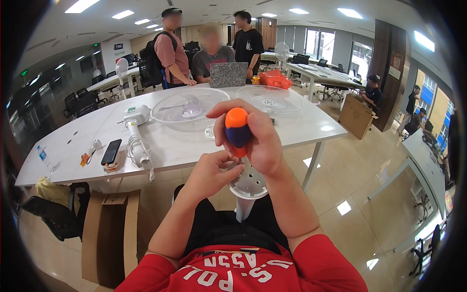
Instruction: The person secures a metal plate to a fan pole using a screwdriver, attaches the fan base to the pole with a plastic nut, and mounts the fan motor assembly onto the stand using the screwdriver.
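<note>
My right hand (262, 141) is wrapped around the orange and dark blue handle of a screwdriver (237, 130), which points down. Just below it, my left hand (211, 173) is closed in a pinch beside the screwdriver's lower end; what lies between its fingertips is hidden. Under both hands is a white round plate with holes (252, 182), fixed on a white tube (244, 208) that stands between my legs. The screwdriver's tip and the spot it meets are covered by my fingers.
On the white table (311, 129) are a fan motor with its neck (138, 115), two fan grilles (192, 103), a white cable (138, 146), a phone (112, 151), a bottle (44, 155) and a laptop (228, 74). Three people are behind it. A cardboard box (92, 238) stands at lower left.
</note>
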A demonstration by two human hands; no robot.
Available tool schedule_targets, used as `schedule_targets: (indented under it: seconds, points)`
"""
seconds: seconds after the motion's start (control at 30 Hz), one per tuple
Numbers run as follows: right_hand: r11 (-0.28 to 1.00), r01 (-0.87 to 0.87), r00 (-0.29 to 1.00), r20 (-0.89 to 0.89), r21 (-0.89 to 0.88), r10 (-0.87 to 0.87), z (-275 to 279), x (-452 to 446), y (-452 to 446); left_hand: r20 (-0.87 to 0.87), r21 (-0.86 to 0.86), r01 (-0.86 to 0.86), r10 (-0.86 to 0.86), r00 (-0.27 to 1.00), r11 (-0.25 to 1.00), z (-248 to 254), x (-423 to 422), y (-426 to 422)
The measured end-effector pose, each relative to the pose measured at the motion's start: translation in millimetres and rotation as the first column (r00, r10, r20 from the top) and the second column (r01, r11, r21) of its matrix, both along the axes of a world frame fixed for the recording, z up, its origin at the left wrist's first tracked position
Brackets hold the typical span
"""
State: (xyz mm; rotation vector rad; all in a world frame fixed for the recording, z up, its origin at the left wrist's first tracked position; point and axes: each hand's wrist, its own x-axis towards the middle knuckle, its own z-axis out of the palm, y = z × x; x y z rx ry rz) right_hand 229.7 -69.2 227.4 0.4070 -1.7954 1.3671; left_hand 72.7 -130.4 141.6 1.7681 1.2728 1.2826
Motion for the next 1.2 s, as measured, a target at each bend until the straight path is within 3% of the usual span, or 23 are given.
schedule_targets:
  seconds: [0.13, 0.2, 0.23, 0.3, 0.33, 0.4, 0.53, 0.6, 0.73, 0.8, 0.9, 1.03, 1.13, 1.2]
  points:
    - [0.996, 0.085, 0.996, 0.017, 0.01, -0.086, -3.4, -8.5, -6.5, -0.003, 0.082, 0.013, -0.013, 1.0, 0.997, 0.3, 0.7, -0.7]
    - [0.925, 0.265, 0.955, -0.207, 0.273, -0.212, -8.8, -18.6, -1.2, -0.113, 0.148, -0.012, 0.029, 0.993, 0.989, -5.9, -5.3, 4.1]
    - [0.925, 0.266, 0.955, -0.207, 0.273, -0.214, -9.1, -22.9, -3.2, -0.113, 0.147, -0.011, 0.028, 0.993, 0.989, -8.0, -3.9, 6.5]
    - [0.893, 0.38, 0.892, -0.351, 0.242, -0.285, -9.2, -29.1, -8.1, 0.06, 0.282, 0.007, -0.025, 0.998, 0.959, -10.3, 0.4, 10.2]
    - [0.893, 0.38, 0.892, -0.35, 0.242, -0.285, -10.1, -28.4, -8.7, 0.06, 0.283, 0.007, -0.025, 0.998, 0.959, -8.7, -0.8, 8.9]
    - [0.885, 0.427, 0.889, -0.266, 0.184, -0.374, -11.4, -25.6, -8.9, -0.112, 0.147, -0.007, 0.023, 0.993, 0.989, -1.8, -4.1, 4.0]
    - [0.903, 0.426, 0.891, -0.201, 0.061, -0.407, -7.0, -17.7, -2.5, -0.031, -0.003, 0.032, -0.032, 0.999, 0.999, 4.0, -0.9, -1.4]
    - [0.972, 0.143, 0.982, -0.092, -0.189, -0.162, 2.4, -5.9, -3.8, 0.033, -0.012, 0.016, -0.015, 0.999, 1.0, 1.3, 1.4, 1.6]
    - [0.951, 0.28, 0.956, -0.055, -0.135, -0.289, -1.0, -12.2, 3.4, 0.004, -0.034, 0.015, -0.015, 1.0, 0.999, 6.3, 3.0, -2.2]
    - [0.915, 0.38, 0.911, -0.115, -0.138, -0.396, -2.9, -15.4, 4.5, 0.019, 0.05, 0.027, -0.028, 0.999, 0.998, 4.9, 4.5, -1.0]
    - [0.867, 0.484, 0.838, -0.226, -0.115, -0.497, -1.6, -21.1, 0.1, 0.117, 0.035, 0.024, -0.028, 0.993, 0.999, 9.2, 7.8, -3.9]
    - [0.835, 0.514, 0.823, -0.16, -0.196, -0.545, 3.1, -17.2, -5.1, -0.072, 0.158, 0.012, -0.001, 0.997, 0.987, 1.5, 0.8, 0.6]
    - [0.832, 0.508, 0.817, -0.182, -0.223, -0.547, -1.6, -18.0, -0.4, -0.077, 0.098, 0.005, 0.003, 0.997, 0.995, 5.3, 0.7, 0.0]
    - [0.885, 0.407, 0.874, -0.187, -0.226, -0.449, -5.1, -18.0, 4.1, -0.063, 0.016, -0.001, 0.002, 0.998, 1.0, 8.0, 1.2, -0.3]
